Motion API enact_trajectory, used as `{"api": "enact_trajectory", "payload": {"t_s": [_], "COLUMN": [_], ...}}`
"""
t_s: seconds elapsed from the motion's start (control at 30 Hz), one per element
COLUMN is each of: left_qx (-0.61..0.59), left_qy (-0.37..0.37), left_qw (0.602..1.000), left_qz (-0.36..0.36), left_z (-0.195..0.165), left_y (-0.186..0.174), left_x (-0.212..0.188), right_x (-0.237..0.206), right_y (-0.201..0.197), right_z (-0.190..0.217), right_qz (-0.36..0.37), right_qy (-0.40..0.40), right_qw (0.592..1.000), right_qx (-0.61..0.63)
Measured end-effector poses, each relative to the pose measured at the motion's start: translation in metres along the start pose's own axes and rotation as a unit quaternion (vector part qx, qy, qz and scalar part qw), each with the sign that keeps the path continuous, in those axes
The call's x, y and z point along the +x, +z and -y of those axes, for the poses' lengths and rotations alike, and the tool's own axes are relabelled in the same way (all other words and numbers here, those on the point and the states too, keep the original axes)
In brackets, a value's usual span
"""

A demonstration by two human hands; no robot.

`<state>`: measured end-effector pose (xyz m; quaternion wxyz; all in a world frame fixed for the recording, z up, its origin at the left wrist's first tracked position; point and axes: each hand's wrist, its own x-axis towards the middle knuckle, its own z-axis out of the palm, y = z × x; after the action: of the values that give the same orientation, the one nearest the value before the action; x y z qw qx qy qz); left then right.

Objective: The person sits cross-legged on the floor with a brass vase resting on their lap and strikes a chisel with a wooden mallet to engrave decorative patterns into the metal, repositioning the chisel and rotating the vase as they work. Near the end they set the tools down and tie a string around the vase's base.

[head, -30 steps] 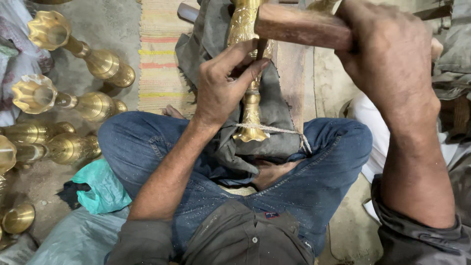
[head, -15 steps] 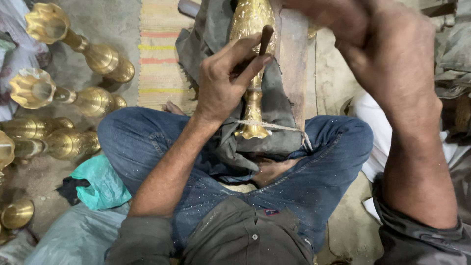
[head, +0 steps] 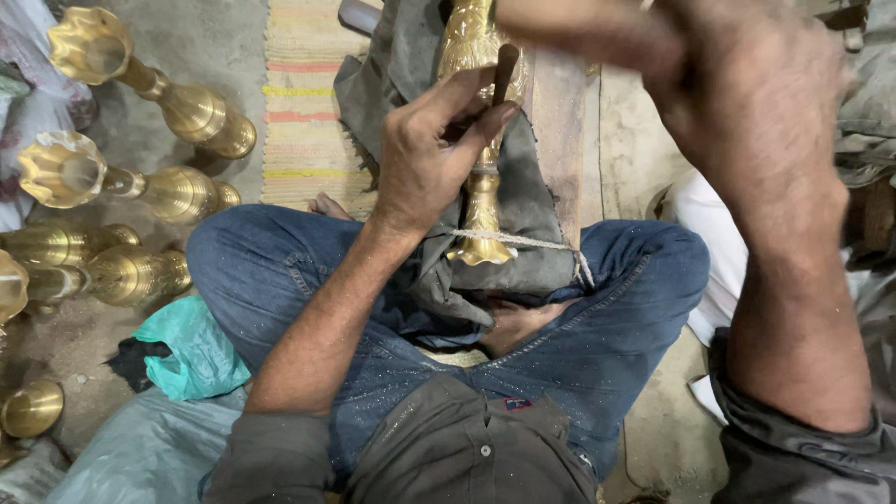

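Note:
A brass vase (head: 481, 217) lies lengthwise on a dark grey cloth (head: 541, 233) over a wooden plank, between my crossed legs in blue jeans. A thin cord (head: 532, 242) runs across its flared foot. My left hand (head: 425, 154) pinches a short dark chisel (head: 505, 67) and sets its tip against the vase body. My right hand (head: 751, 121) is raised high at the upper right, blurred, and closed around a wooden hammer handle (head: 579, 28) that points left above the vase. The hammer's head is out of view.
Several brass vases (head: 177, 191) lie in a row on the floor at the left, and a small brass bowl (head: 31, 408) sits at the lower left. A teal cloth (head: 191, 347) lies by my left knee. A striped mat (head: 303, 103) lies behind.
My right hand with the hammer handle has lifted from across the vase up toward the camera. The left hand has kept the chisel on the vase, shifting only slightly.

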<state>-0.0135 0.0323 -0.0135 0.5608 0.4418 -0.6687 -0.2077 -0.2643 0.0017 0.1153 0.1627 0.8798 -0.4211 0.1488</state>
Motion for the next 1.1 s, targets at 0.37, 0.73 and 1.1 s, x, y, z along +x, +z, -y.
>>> {"api": "enact_trajectory", "payload": {"t_s": [0.37,0.73,1.1], "left_qx": [0.001,-0.003,-0.005], "left_qy": [0.011,0.031,-0.016], "left_qw": [1.000,0.999,1.000], "left_qz": [-0.007,-0.007,-0.008], "left_z": [0.005,0.005,0.004], "left_y": [0.005,0.003,0.004], "left_x": [-0.002,-0.003,-0.002], "right_x": [0.004,0.001,0.002], "right_y": [0.003,-0.001,0.004], "right_z": [-0.003,0.006,-0.005], "right_qz": [-0.011,-0.042,0.039], "right_qy": [-0.065,-0.054,0.018], "right_qw": [0.997,0.997,0.994], "right_qx": [-0.045,-0.032,0.103]}}
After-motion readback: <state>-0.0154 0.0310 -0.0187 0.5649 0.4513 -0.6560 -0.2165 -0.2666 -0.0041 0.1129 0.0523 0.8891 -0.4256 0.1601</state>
